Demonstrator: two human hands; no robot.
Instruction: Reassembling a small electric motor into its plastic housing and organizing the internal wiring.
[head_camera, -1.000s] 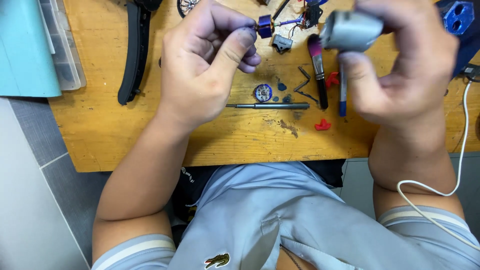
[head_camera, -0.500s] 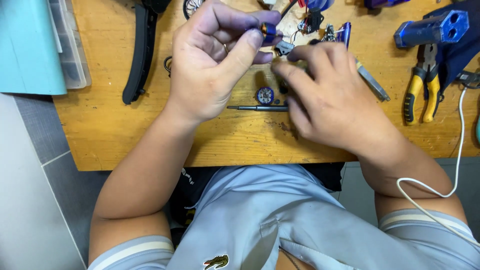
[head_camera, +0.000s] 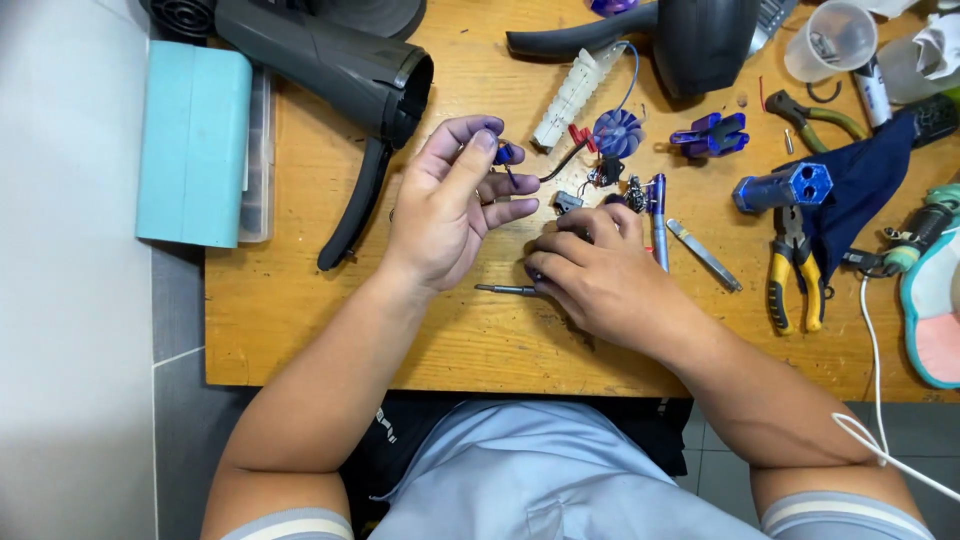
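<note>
Right hand (head_camera: 600, 275) now down over screwdriver (head_camera: 505, 290)

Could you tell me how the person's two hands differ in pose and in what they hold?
The left hand is raised, palm up, pinching a small blue part between thumb and fingers; the right hand lies palm down on the wooden table, fingers curled beside a thin dark screwdriver. Both are bare.
</note>
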